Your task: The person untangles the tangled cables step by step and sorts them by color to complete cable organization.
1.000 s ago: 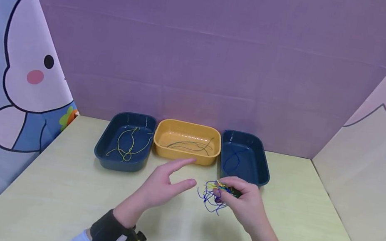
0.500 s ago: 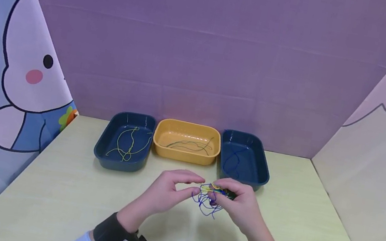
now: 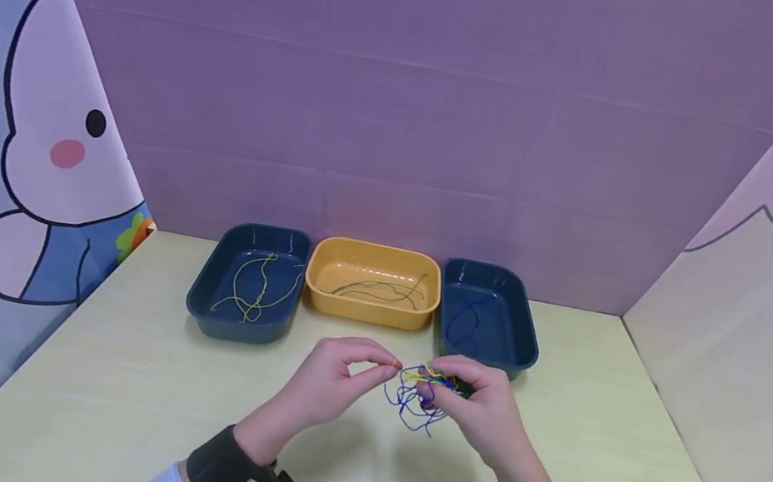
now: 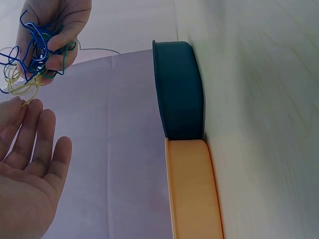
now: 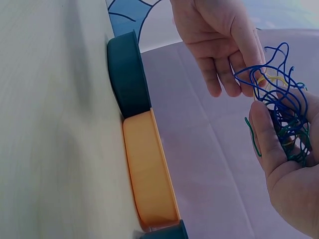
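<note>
A tangled bundle of thin wires (image 4: 37,47), mostly blue with some green and yellow, is gripped between the thumb and fingers of my right hand (image 3: 485,408). Loose blue loops (image 3: 412,424) dangle below those fingers in the head view. My left hand (image 3: 330,380) faces it, thumb and forefinger pinching the end of a yellow wire (image 4: 22,88) that comes out of the bundle. The other fingers of the left hand stay extended, as the left wrist view shows. Both hands are raised over the table, fingertips close to each other. Part of the bundle is hidden inside the right hand.
Behind the hands, three bins stand in a row: a dark blue bin (image 3: 235,331) with yellow wire, a yellow bin (image 3: 369,312) with greenish wires, and another dark blue bin (image 3: 514,320) with blue wire. A purple backdrop (image 3: 405,126) rises behind the table (image 3: 106,382).
My left hand has moved right toward the bundle, and its parted thumb and forefinger have come together on a yellow wire. The right hand, holding the bundle, has shifted slightly left.
</note>
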Available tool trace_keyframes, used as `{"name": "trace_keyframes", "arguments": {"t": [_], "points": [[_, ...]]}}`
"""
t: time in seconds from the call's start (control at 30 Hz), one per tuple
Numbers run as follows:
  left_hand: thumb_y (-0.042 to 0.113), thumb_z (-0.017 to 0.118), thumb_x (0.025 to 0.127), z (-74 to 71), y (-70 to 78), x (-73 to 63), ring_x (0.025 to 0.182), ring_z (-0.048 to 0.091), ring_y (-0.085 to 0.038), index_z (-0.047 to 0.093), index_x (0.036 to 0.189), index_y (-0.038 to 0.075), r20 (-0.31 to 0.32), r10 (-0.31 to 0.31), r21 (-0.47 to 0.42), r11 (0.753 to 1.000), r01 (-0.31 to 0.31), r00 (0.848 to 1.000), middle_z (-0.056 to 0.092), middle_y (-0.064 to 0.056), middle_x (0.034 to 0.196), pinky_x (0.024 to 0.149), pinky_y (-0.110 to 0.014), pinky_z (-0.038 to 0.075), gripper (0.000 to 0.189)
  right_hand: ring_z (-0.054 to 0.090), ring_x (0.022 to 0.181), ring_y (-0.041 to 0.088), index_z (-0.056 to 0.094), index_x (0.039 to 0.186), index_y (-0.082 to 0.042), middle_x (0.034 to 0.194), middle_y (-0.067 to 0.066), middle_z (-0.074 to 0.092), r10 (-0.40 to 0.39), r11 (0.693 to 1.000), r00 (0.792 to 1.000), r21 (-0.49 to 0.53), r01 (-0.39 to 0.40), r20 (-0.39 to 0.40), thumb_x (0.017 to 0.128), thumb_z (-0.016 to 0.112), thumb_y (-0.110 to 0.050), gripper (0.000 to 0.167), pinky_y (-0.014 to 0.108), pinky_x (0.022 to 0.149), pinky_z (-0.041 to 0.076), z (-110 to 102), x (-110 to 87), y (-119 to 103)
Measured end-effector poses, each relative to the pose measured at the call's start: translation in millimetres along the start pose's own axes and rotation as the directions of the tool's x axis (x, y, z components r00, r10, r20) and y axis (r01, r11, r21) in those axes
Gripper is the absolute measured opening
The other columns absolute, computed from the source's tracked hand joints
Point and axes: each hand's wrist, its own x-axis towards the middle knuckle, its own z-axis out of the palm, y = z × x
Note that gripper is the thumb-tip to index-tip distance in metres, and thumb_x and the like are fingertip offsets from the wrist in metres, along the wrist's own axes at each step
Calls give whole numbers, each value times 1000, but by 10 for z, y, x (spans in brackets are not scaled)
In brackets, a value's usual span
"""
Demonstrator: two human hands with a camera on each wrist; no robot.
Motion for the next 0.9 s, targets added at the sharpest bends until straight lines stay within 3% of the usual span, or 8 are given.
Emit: {"name": "trace_keyframes", "arguments": {"t": [0.37, 0.9], "points": [[28, 64, 94, -69, -11, 18, 90, 66, -2, 75, 95, 20, -47, 11, 37, 999, -9, 999, 71, 15, 92, 85, -29, 54, 14, 70, 85, 16, 70, 106, 3, 110, 24, 67, 8, 1000, 1000, 25, -8, 0, 83, 75, -6, 25, 33, 73, 60, -56, 7, 1], [22, 61, 96, -120, 3, 26, 93, 66, -4, 72, 96, 17, -85, 90, 97, 992, -82, 992, 71, 11, 94, 85, -28, 55, 12, 71, 77, 21, 71, 109, -1, 101, 15, 71, 19, 999, 1000, 28, -19, -8, 84, 74, -10, 26, 36, 72, 60, -126, 12, -44]]}}
